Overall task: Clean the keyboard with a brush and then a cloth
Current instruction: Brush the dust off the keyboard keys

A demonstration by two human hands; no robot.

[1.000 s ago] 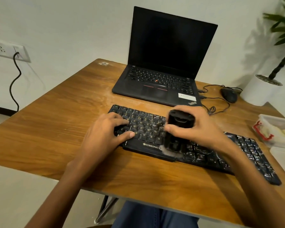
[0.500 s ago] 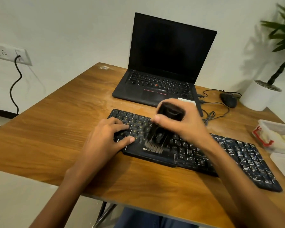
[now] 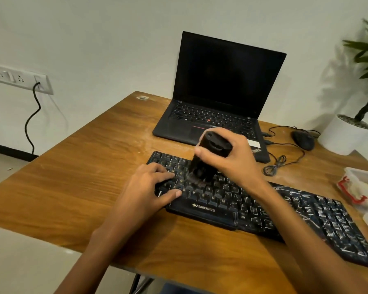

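Here we are over the counter point(image 3: 83, 177), and the brush point(image 3: 208, 158) is on the move. Half a second ago its bristles sat at the front row, just above the printed logo. Now they are on the middle rows of the keyboard point(image 3: 221, 206), blurred, a row or two behind the V, B and N keys. A second ago they were at the front edge, right of the logo, so the stroke has gone back and to the left.

The right hand point(image 3: 236, 158) grips the stubby black handle from above, its fingers point(image 3: 200, 151) wrapped round it, the thumb on the near side and the handle tipped towards the laptop point(image 3: 219, 98).

The left hand point(image 3: 149, 185) has not shifted. It rests on the left end of the keyboard, fingers point(image 3: 168, 176) lightly bent and spread on the keys, thumb lying along the lower row, holding nothing.

The keyboard lies slantwise across the counter in front of the laptop. White dust streaks its right half thickly, while the left half under the hands looks far darker. A faint pale film also shows on the wood beside the laptop.

Further right we see a mouse point(image 3: 303, 140) with its coiled cord, a white pot point(image 3: 342, 136) against the wall, and a clear plastic box point(image 3: 361, 187) with a red clasp at the edge of view.
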